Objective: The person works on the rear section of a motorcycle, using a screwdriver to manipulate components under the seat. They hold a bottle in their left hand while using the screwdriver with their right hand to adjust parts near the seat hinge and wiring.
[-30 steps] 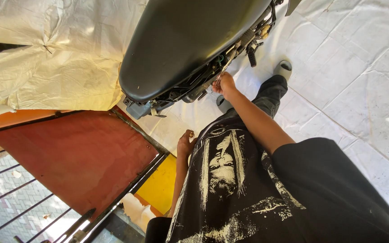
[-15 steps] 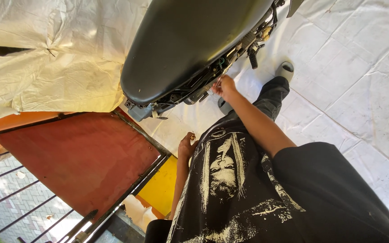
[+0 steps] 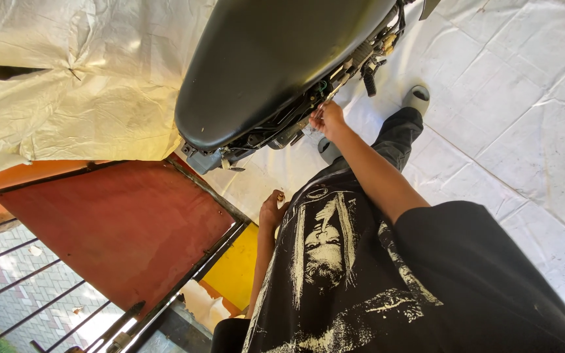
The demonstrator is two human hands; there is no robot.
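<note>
— What do you have on the feed?

— A motorcycle (image 3: 276, 65) with a long, glossy black seat fills the top of the frame. Cables and dark metal parts show under the seat's edge. It stands on a white tarpaulin (image 3: 511, 131). My right hand (image 3: 327, 119) is at the frame below the seat, fingers pinched on a small part there; what it is, I cannot tell.

— And the other hand?

— My left hand (image 3: 271, 210) hangs at my side by the black printed shirt (image 3: 361, 281), fingers curled into a loose fist, holding nothing I can see.

— Any change from half a second ago?

— Little. The right hand stays at the same spot under the seat; the left stays curled beside the rust-red metal gate (image 3: 119, 229).
</note>
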